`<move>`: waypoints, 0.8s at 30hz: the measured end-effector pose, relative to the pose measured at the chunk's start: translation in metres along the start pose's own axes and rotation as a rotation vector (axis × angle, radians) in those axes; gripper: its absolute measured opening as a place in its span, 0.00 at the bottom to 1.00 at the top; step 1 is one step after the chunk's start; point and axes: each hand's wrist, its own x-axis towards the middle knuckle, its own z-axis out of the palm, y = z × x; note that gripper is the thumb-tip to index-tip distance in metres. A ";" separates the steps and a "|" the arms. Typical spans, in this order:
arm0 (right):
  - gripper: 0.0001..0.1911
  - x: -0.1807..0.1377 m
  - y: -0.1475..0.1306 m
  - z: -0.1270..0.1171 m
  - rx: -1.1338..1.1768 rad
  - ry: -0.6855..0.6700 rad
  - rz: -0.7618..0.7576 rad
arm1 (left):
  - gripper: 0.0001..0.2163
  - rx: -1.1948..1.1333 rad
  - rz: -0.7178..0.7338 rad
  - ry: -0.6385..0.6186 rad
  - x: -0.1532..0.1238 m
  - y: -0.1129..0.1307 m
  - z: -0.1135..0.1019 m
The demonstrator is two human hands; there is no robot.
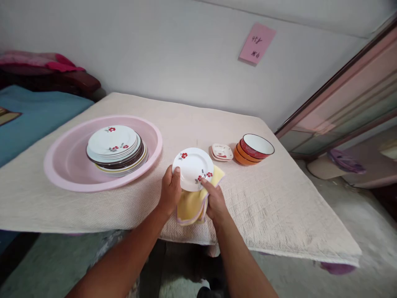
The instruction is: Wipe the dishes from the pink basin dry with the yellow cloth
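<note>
Between my hands is a white plate [192, 167] with red flowers and grey leaves, held above the table's front part. My left hand [170, 188] grips its left rim, thumb on top. At the lower right rim, my right hand [214, 198] holds the plate together with a yellow cloth [190, 207]. The cloth has a purple edge, hangs below the plate and shows past its right side. My fingers under the plate are hidden.
A pink basin [66, 178] at left holds a stack of plates [111, 140]. Two small square dishes [221, 152] and stacked bowls [254, 149] stand at right on the cream-covered table [263, 215]. A pink note [257, 43] is on the wall.
</note>
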 end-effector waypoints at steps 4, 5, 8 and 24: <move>0.22 -0.004 -0.001 0.017 0.004 0.043 0.035 | 0.14 0.043 0.024 -0.029 -0.004 0.003 0.000; 0.22 -0.004 -0.004 0.018 0.007 0.072 0.029 | 0.14 0.031 0.027 -0.069 -0.005 0.004 0.001; 0.22 0.000 -0.014 0.012 0.028 0.170 -0.028 | 0.13 -0.061 0.000 -0.238 -0.006 0.003 0.004; 0.19 -0.010 -0.023 0.012 -0.156 0.031 0.119 | 0.21 -0.320 -0.287 -0.009 0.017 -0.001 -0.007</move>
